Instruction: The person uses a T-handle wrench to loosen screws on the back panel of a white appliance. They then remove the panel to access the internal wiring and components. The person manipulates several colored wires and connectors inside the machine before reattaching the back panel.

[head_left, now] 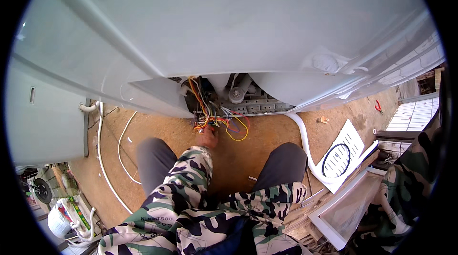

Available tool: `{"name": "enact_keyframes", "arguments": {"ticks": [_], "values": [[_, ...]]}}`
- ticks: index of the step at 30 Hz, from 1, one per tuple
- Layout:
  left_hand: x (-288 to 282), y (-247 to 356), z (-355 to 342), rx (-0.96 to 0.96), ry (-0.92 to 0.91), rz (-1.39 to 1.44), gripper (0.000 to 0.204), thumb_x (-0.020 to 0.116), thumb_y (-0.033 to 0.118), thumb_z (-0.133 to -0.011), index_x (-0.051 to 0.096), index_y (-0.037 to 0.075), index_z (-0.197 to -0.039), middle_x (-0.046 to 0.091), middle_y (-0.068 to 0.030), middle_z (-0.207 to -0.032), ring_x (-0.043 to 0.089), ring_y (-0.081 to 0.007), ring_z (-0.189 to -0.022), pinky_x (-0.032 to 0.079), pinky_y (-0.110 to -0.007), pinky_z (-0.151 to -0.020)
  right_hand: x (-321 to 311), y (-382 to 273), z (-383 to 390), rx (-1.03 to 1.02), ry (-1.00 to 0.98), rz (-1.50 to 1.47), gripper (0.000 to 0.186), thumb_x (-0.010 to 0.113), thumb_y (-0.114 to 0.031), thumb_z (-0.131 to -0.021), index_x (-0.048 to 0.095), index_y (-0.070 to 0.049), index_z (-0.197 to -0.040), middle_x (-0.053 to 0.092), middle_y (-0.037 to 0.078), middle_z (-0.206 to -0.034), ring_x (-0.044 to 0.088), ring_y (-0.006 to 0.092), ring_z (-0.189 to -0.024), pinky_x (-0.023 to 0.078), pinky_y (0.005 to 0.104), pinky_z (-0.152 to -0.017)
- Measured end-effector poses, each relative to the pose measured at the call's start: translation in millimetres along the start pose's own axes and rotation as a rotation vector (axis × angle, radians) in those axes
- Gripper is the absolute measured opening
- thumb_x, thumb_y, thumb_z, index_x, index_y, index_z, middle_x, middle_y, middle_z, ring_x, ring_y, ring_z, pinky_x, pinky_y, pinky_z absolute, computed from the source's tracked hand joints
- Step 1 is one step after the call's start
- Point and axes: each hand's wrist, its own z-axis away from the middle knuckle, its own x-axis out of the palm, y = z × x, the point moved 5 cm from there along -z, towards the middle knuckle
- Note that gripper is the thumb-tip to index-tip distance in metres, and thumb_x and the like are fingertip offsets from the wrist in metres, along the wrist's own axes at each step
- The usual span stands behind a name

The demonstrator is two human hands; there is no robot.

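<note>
My left hand (207, 137) reaches up to a loose bundle of coloured wires (210, 122) hanging from a low opening in a large white appliance (267, 21). Its fingers are closed around part of the bundle, though the wires partly hide the grip. Red, orange, white and blue leads spread to the right of the hand, and a yellow wire (237, 139) loops down. Inside the opening, a round grey-white part (236, 94) sits behind a perforated metal edge (260, 106). A camouflage sleeve (265, 201) crosses my lap, but my right hand does not show.
A thick white hose (304, 135) runs from the appliance toward a slotted white panel (346, 146) with a black loop (336, 160) on it. Red-handled pliers (378, 106) lie far right. Thinner white hoses (100, 152) trail at left. A framed pane (348, 202) leans lower right.
</note>
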Motion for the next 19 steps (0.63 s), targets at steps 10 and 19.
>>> {"name": "enact_keyframes", "arguments": {"ticks": [10,19], "values": [[70,26,128,0.131,-1.071,-0.193,0.037,0.061,0.036,-0.095,0.067,0.007,-0.118,0.072,-0.0234,-0.099,0.070,-0.0412,-0.092,0.056,-0.049,-0.079,3,5,-8,0.013,0.051,0.004,0.033,0.055,-0.026,-0.104,0.064,-0.007,-0.130,0.072,0.014,-0.113,0.068,0.0320,-0.107,0.057,0.0420,-0.093],[-291,207,133,0.799,-0.237,0.293,0.034,0.069,0.029,-0.094,0.065,0.004,-0.116,0.069,-0.0221,-0.098,0.069,-0.0406,-0.088,0.056,-0.046,-0.079,-100,41,-119,0.004,0.528,0.237,0.035,0.052,-0.029,-0.106,0.063,-0.008,-0.131,0.072,0.014,-0.112,0.068,0.0319,-0.107,0.056,0.0426,-0.094]]}}
